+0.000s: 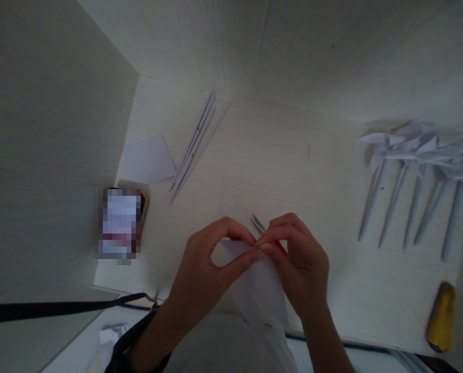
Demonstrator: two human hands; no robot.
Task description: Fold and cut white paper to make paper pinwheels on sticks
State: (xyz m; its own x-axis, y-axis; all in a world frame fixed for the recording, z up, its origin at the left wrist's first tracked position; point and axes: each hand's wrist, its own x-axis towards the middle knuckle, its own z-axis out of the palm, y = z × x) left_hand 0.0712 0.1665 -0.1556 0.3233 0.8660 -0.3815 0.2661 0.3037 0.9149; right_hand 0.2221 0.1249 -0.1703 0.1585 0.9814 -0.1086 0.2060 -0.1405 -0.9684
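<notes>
Both hands meet over the near middle of the pale wooden desk. My left hand pinches the top corner of a white folded paper sheet between thumb and forefinger. My right hand pinches the same corner from the other side, fingertips touching those of the left. The paper hangs down toward my lap. Just behind the fingers lie scissors with metal blades and a red handle, partly hidden by the right hand.
Several finished paper pinwheels on rolled sticks lie at the right. Thin rolled paper sticks and a square white sheet lie at the back left. A blurred box sits left, a yellow object at the near right. Walls enclose the desk.
</notes>
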